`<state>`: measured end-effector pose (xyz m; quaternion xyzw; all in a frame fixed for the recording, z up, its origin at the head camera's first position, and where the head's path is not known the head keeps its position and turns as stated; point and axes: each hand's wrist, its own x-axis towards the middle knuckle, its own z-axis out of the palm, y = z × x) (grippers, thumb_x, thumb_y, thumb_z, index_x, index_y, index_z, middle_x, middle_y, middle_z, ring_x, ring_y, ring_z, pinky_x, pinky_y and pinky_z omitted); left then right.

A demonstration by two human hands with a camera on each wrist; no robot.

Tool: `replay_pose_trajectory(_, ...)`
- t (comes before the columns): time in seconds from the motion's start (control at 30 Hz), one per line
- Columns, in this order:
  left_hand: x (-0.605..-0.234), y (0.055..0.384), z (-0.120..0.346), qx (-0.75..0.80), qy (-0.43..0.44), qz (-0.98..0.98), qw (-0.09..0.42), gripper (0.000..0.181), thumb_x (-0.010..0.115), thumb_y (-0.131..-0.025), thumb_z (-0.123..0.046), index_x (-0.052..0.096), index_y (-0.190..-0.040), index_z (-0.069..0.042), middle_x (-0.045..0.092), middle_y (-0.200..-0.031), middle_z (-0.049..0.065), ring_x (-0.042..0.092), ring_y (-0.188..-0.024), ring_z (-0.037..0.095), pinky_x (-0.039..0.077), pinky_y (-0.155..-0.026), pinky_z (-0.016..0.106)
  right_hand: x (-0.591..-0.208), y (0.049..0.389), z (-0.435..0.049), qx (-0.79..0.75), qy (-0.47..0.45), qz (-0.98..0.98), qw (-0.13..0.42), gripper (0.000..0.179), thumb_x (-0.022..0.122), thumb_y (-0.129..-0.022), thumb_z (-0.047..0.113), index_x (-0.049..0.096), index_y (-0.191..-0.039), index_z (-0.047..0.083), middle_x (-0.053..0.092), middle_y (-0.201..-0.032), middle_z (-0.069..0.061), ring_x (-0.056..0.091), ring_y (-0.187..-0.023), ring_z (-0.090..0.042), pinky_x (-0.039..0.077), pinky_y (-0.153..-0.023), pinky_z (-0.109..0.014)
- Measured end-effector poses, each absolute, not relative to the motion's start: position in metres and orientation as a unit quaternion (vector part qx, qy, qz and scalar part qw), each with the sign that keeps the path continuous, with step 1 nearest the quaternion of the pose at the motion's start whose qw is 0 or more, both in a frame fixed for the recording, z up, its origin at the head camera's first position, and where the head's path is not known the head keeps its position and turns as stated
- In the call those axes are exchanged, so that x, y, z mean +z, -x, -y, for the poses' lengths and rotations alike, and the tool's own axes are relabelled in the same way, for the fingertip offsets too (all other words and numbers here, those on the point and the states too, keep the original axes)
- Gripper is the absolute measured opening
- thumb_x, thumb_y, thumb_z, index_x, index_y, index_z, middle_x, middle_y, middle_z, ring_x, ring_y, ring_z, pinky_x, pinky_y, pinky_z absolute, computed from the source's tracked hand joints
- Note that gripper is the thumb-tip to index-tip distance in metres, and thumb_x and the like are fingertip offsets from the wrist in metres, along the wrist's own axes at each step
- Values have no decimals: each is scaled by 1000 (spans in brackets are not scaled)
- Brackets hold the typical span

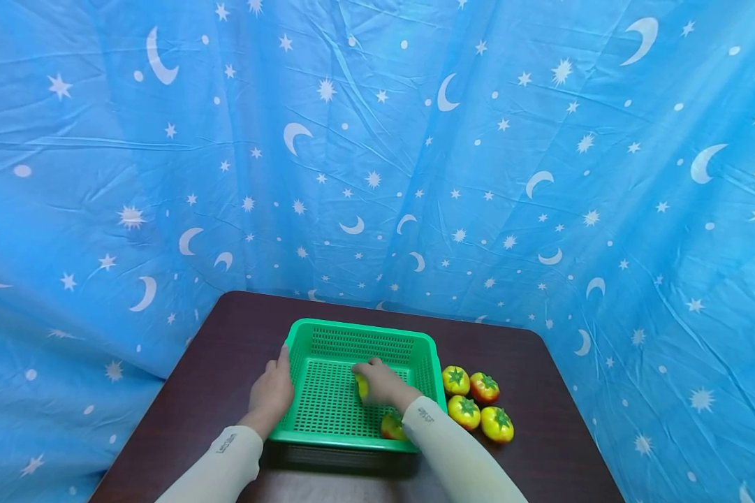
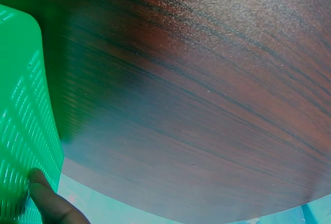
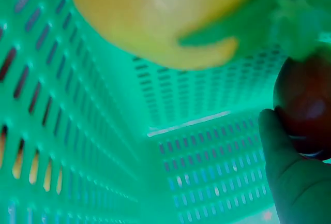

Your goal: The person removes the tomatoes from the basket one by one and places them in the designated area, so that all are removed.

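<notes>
The yellow fruit (image 1: 362,388) is inside the green basket (image 1: 327,441); I can't tell if it touches the bottom. The right hand (image 1: 385,384) has its fingers curled round it. It looks light, firm and a bit slippery, so its round sides seem best to hold. Another fruit (image 1: 392,425) sits near, in the basket's corner. The left hand (image 1: 270,395) rests its fairly straight fingers on the basket's side. Four more fruits (image 1: 464,413) lie on the brown table (image 1: 553,419), with the basket's wall in the way.
</notes>
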<state>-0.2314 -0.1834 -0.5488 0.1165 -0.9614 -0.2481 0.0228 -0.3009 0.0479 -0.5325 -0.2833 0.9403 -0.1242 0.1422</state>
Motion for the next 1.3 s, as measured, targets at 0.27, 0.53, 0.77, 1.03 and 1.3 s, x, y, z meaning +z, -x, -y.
replay_pose_trajectory(0.27, -550, 232, 185, -250, -117, 961, 22, 63, 44, -102, -2, 18, -159, 0, 56, -124, 29, 61, -79, 28, 54, -76, 50, -501, 301, -53, -177, 300, -929, 126, 63, 76, -84, 9, 55, -143, 17, 47, -148, -15, 53, -125, -31, 55, -82, -35)
replay_pose_trajectory(0.53, -547, 230, 184, -251, -118, 961, 22, 62, 44, -102, -2, 19, -159, 0, 57, -122, 28, 59, -75, 27, 53, -73, 49, -480, 302, -73, -219, 306, -919, 113, 62, 73, -87, 11, 52, -145, 16, 43, -149, -17, 56, -113, -25, 54, -80, -32)
replay_pose_trajectory(0.77, -548, 231, 183, -252, -118, 960, 23, 63, 45, -102, -1, 18, -159, 0, 57, -121, 28, 58, -73, 26, 53, -71, 48, -471, 296, -88, -229, 309, -920, 75, 63, 76, -86, 14, 52, -144, 15, 46, -146, -16, 55, -103, -22, 53, -76, -32)
replay_pose_trajectory(1.03, -550, 232, 184, -250, -118, 961, 26, 64, 47, -101, -2, 19, -159, 0, 57, -122, 28, 59, -74, 26, 53, -73, 48, -459, 288, -108, -274, 288, -916, 51, 64, 76, -87, 13, 50, -146, 14, 40, -152, -18, 57, -117, -29, 56, -85, -40)
replay_pose_trajectory(1.3, -549, 231, 185, -254, -113, 960, 28, 64, 47, -101, -2, 20, -159, -1, 58, -119, 27, 58, -73, 25, 53, -71, 48, -450, 284, -126, -284, 255, -924, 27, 65, 78, -86, 14, 51, -145, 16, 34, -158, -16, 56, -127, -32, 56, -95, -44)
